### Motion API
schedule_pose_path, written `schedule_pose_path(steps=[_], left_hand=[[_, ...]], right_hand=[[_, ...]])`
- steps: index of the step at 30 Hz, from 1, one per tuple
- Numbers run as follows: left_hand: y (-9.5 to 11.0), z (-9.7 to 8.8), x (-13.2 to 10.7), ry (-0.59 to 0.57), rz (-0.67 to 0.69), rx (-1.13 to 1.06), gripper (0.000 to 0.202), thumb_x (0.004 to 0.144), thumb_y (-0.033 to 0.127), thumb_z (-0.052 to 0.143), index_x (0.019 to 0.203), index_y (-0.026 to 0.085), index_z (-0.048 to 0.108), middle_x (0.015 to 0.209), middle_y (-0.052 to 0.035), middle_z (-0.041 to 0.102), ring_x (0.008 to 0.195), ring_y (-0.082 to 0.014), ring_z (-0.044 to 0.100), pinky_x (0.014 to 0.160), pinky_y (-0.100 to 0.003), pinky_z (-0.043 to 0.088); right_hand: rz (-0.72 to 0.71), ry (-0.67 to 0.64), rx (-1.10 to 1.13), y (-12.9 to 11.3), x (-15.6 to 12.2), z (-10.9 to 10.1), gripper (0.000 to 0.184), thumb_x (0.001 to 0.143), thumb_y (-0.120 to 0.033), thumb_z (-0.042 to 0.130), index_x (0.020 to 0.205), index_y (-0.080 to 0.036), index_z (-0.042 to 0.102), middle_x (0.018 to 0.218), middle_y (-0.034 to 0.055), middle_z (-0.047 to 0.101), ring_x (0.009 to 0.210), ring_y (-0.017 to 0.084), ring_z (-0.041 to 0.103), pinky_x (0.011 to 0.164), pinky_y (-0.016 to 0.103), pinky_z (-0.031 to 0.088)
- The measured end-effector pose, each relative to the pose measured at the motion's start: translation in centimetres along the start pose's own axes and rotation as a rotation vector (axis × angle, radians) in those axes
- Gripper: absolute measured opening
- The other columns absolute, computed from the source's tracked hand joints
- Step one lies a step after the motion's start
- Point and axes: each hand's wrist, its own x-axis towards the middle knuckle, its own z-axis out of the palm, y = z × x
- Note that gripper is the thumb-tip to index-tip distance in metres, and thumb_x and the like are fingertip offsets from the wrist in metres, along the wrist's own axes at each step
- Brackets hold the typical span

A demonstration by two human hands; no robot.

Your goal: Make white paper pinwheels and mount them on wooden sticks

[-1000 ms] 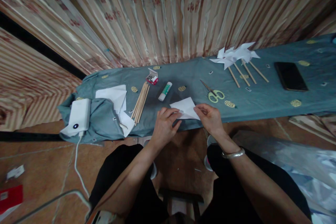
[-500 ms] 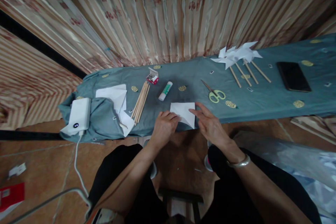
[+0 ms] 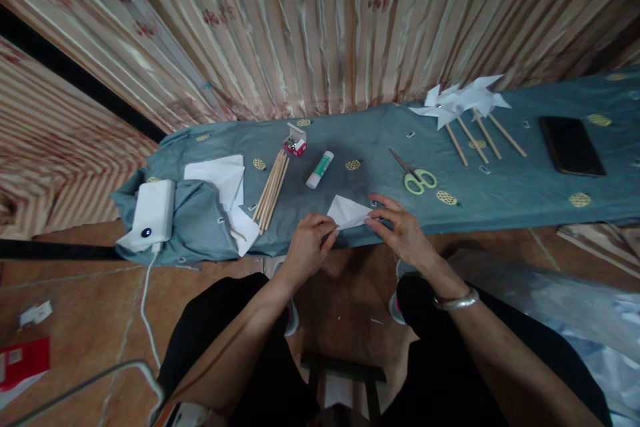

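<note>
A white sheet of paper (image 3: 347,211), folded into a triangle, is held between my hands near the front edge of the cloth-covered table. My left hand (image 3: 313,240) pinches its left corner between thumb and fingers. At the opposite corner, my right hand (image 3: 397,225) grips the paper between thumb and fingertips. Just beyond the paper lies a glue stick (image 3: 320,169) with a green label. Scissors (image 3: 416,177) with light green handles rest to the right of it.
On the left are wooden sticks (image 3: 271,192), an open red box of pins (image 3: 295,141), white paper sheets (image 3: 220,177) and a white power bank (image 3: 153,213) with a cable. Paper pinwheels (image 3: 457,103) and a black phone (image 3: 571,145) lie at the right. A pleated curtain (image 3: 320,33) hangs behind.
The paper went from lying mostly flat, one corner partly folded, to a folded triangle. My right hand now closes on its right corner. The view has shifted slightly.
</note>
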Motion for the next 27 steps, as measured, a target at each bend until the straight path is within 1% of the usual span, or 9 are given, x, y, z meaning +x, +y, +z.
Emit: schedule_pose_path(steps=[6, 12, 16, 18, 20, 22, 23, 25, 27], left_hand=[[-0.2, 0.0, 0.1, 0.018, -0.087, -0.063, 0.017, 0.09, 0.02, 0.056, 0.085, 0.014, 0.071, 0.09, -0.0077, 0.069, 0.087, -0.0189, 0.065, 0.082, -0.032, 0.052], [-0.1, -0.4, 0.2, 0.02, -0.144, -0.046, 0.016, 0.089, 0.021, 0.057, 0.081, 0.017, 0.071, 0.087, -0.0058, 0.069, 0.081, -0.0172, 0.067, 0.076, -0.028, 0.053], [-0.6, -0.5, 0.4, 0.029, -0.159, -0.036, 0.015, 0.088, 0.021, 0.057, 0.08, 0.018, 0.069, 0.085, -0.0051, 0.068, 0.077, -0.0167, 0.066, 0.074, -0.028, 0.053], [-0.6, -0.6, 0.5, 0.04, -0.174, -0.033, 0.012, 0.088, 0.021, 0.058, 0.084, 0.017, 0.069, 0.088, -0.0054, 0.067, 0.076, -0.0162, 0.066, 0.074, -0.029, 0.053], [-0.2, -0.6, 0.6, 0.073, -0.166, 0.005, 0.017, 0.087, 0.02, 0.058, 0.101, 0.015, 0.066, 0.103, -0.0094, 0.066, 0.086, -0.0185, 0.066, 0.08, -0.032, 0.053], [0.4, -0.4, 0.4, 0.089, -0.092, 0.102, 0.037, 0.088, 0.019, 0.056, 0.124, 0.013, 0.055, 0.125, -0.0159, 0.059, 0.108, -0.0242, 0.06, 0.092, -0.04, 0.05], [0.8, -0.2, 0.3, 0.066, -0.024, 0.164, 0.042, 0.089, 0.018, 0.054, 0.13, 0.013, 0.05, 0.133, -0.0171, 0.055, 0.119, -0.027, 0.054, 0.098, -0.044, 0.046], [1.4, 0.7, -0.1, -0.038, 0.103, 0.24, 0.05, 0.089, 0.016, 0.051, 0.138, 0.014, 0.041, 0.143, -0.0162, 0.048, 0.133, -0.0276, 0.043, 0.105, -0.047, 0.04], [1.8, 1.7, -0.5, -0.105, 0.154, 0.281, 0.054, 0.09, 0.019, 0.05, 0.141, 0.01, 0.036, 0.147, -0.0177, 0.044, 0.14, -0.0278, 0.034, 0.11, -0.048, 0.033]], right_hand=[[0.07, 0.069, 0.061, 0.5, 1.7, 1.0, 0.019, 0.081, -0.038, 0.063, 0.078, -0.021, 0.071, 0.123, 0.0122, 0.066, 0.113, 0.028, 0.061, 0.1, 0.046, 0.043], [0.08, 0.114, 0.001, 0.3, 2.5, 1.8, 0.017, 0.081, -0.037, 0.061, 0.077, -0.024, 0.071, 0.121, 0.0079, 0.067, 0.114, 0.027, 0.06, 0.1, 0.047, 0.043], [0.098, 0.148, -0.04, 0.1, 2.9, 2.3, 0.015, 0.08, -0.035, 0.062, 0.075, -0.024, 0.071, 0.12, 0.0088, 0.067, 0.113, 0.028, 0.059, 0.1, 0.047, 0.043], [0.102, 0.157, -0.074, 0.0, 3.1, 2.5, 0.014, 0.08, -0.034, 0.062, 0.075, -0.023, 0.07, 0.12, 0.0093, 0.067, 0.112, 0.029, 0.059, 0.1, 0.049, 0.042], [0.095, 0.16, -0.096, -0.1, 3.2, 2.6, 0.014, 0.08, -0.033, 0.062, 0.076, -0.023, 0.07, 0.12, 0.01, 0.067, 0.113, 0.03, 0.058, 0.1, 0.049, 0.042], [0.086, 0.159, -0.107, -0.1, 3.2, 2.6, 0.014, 0.08, -0.033, 0.062, 0.076, -0.022, 0.07, 0.119, 0.0108, 0.067, 0.113, 0.03, 0.057, 0.1, 0.049, 0.042], [0.084, 0.16, -0.111, -0.1, 3.2, 2.6, 0.014, 0.08, -0.032, 0.061, 0.076, -0.022, 0.07, 0.119, 0.0109, 0.067, 0.113, 0.03, 0.058, 0.1, 0.049, 0.042], [0.085, 0.165, -0.12, -0.2, 3.3, 2.6, 0.014, 0.08, -0.032, 0.062, 0.076, -0.021, 0.07, 0.118, 0.0115, 0.067, 0.113, 0.03, 0.058, 0.1, 0.048, 0.043], [0.084, 0.171, -0.126, -0.3, 3.2, 2.6, 0.013, 0.08, -0.031, 0.062, 0.076, -0.021, 0.07, 0.117, 0.0124, 0.068, 0.112, 0.03, 0.058, 0.099, 0.048, 0.043]])
